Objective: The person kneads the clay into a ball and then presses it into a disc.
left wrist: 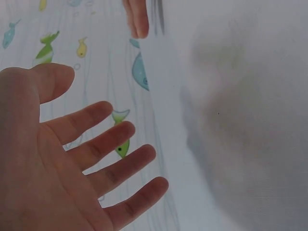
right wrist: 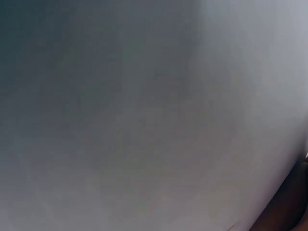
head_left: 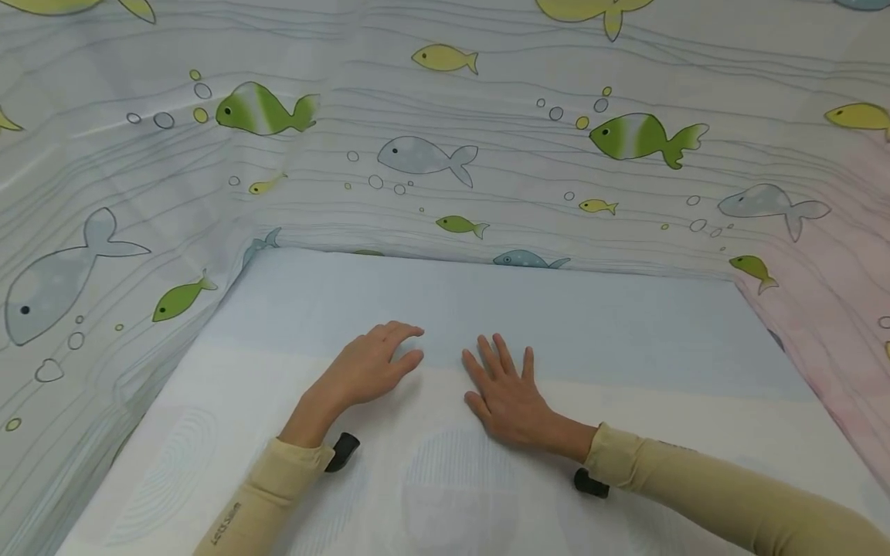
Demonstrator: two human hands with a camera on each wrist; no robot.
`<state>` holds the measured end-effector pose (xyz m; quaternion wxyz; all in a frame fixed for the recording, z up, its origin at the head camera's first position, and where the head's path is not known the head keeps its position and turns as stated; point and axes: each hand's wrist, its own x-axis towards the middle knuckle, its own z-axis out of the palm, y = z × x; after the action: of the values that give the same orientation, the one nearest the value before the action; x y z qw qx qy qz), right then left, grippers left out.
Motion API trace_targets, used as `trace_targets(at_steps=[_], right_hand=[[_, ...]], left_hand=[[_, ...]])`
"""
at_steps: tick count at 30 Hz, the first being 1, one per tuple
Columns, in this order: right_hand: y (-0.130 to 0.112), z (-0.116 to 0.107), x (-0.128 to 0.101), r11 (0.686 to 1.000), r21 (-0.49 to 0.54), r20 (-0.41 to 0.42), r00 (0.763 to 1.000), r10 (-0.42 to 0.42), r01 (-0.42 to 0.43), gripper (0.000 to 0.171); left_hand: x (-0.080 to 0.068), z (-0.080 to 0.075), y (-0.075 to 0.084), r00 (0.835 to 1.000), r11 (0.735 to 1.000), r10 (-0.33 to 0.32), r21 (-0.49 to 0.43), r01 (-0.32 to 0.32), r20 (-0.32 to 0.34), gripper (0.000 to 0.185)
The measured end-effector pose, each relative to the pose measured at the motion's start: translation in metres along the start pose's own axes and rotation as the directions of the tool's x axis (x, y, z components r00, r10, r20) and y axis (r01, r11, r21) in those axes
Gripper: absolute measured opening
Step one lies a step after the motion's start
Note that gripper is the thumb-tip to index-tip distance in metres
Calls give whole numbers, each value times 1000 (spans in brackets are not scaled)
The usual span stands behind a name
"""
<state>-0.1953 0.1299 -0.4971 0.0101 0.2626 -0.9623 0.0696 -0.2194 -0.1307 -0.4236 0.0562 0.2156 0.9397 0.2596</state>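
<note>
1. Head view: a pale cloth [head_left: 431, 463] with faint blue bands and circles lies flat over the work surface. A fish-print curtain [head_left: 487, 139] rises just behind the cloth's far edge and wraps round both of its sides.
2. Head view: the left hand [head_left: 368, 367] sits on the cloth near its middle, palm down, fingers relaxed and slightly bent, holding nothing. Its thumb side faces the other hand.
3. Head view: the right hand [head_left: 507, 390] lies flat on the cloth just beside the left hand, apart from it, fingers straight and spread, pressing the cloth and gripping nothing.
4. Head view: both forearms wear beige sleeves [head_left: 702, 486]; a small black mount [head_left: 342, 452] shows under each wrist, close above the cloth.
5. Left wrist view: the left hand [left wrist: 57, 159] shows its palm, fingers spread wide, empty. The cloth [left wrist: 240, 120] fills the right half; the curtain [left wrist: 96, 62] lies beyond its edge. A fingertip of the right hand [left wrist: 137, 19] shows at the top, at the cloth's edge.
6. Right wrist view: only the cloth [right wrist: 144, 120], blurred grey-white, fills the frame; the hand's state cannot be told here.
</note>
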Motion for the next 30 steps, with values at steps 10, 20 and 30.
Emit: trace_targets(at_steps=[10,20,30], right_hand=[[0,-12,0,1000,25,14,1000,2,-2,61],[2,-10,-4,997,79,52,999,13,-17,60],[3,-10,1,988,156,89,996,-4,-10,63]], left_hand=[[1,-3,4,1000,1000,-13,-13,13,2,46],[0,2,9,1000,1000,-16,-23,17,10,46],[3,2,11,1000,999,-21,-25,21,-2,45]])
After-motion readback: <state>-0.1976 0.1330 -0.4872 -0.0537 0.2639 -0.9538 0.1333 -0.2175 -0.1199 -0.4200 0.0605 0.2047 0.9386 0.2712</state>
